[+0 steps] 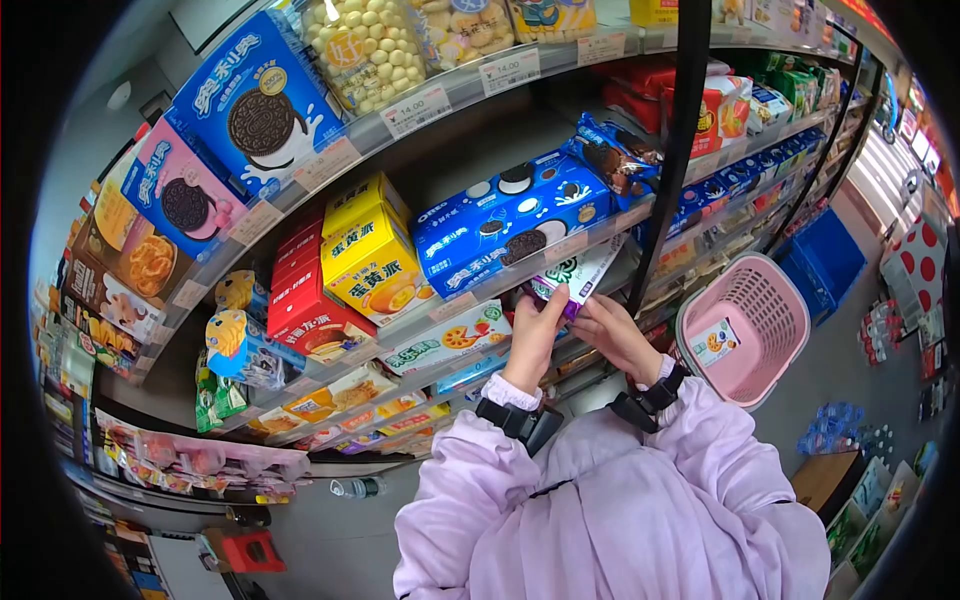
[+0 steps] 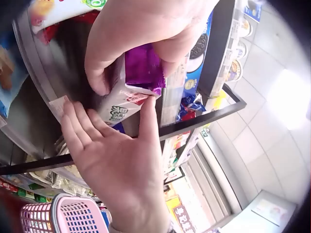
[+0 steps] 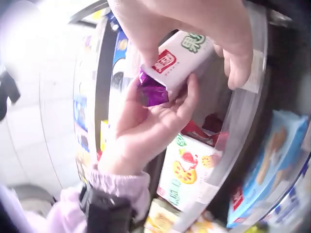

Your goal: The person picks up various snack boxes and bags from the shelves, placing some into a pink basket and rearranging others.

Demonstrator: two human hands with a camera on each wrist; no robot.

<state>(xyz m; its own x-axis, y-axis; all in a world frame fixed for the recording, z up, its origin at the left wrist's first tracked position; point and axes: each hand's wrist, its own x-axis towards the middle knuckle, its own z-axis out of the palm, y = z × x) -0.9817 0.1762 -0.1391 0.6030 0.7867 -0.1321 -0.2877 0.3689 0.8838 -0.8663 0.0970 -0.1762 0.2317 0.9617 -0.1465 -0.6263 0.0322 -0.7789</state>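
A white snack pack (image 1: 582, 272) with green lettering and a shiny purple end is held out in front of the shelves. My left hand (image 1: 535, 342) grips it near the purple end (image 3: 153, 92), thumb on one side and fingers on the other. At the same end, the thumb of my right hand (image 1: 620, 340) presses on the pack's edge. The other right fingers (image 2: 83, 127) are extended alongside, fairly straight. Behind the pack, on the shelf, lies a long blue Oreo box (image 1: 515, 225).
A pink basket (image 1: 790, 300) with a white pack (image 1: 714, 340) inside stands to the right on the floor. Yellow pie boxes (image 1: 375, 250) and a red box (image 1: 310, 290) fill the shelf to the left. A black shelf post (image 1: 680, 130) rises right of my hands. A blue bin (image 1: 822, 262) stands beyond the basket.
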